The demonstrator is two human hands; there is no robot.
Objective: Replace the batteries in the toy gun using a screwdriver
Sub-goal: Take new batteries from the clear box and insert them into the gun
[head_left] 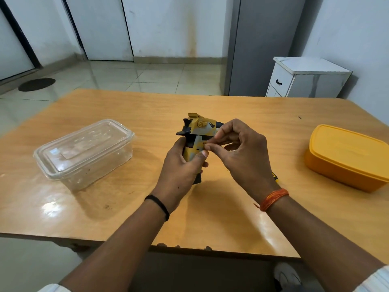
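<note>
I've got the gun up off the worktop, between both grips. Left hand is wrapped round the handle, thumb across its near face, barrel end pointing away and to the right. Handle's long axis runs roughly up-down, tilted a bit away from me.

Right hand sits just right of the handle, thumb and forefinger pinched together at a small spot on the handle's right side, just above my left thumb. Looks like a screw in that pinch, but it's too small to be sure; I can't tell whether it's going in or coming out.

So the relation that matters: the work point is immediately left of the right grip, touching its fingertips, and the pinch axis goes sideways into the handle, across its length.

Screwdriver: only a yellow-black bit shows, on the worktop behind my right wrist. Right grip is nearer to it.

Clear box well left, yellow box well right, both lidded.
</note>
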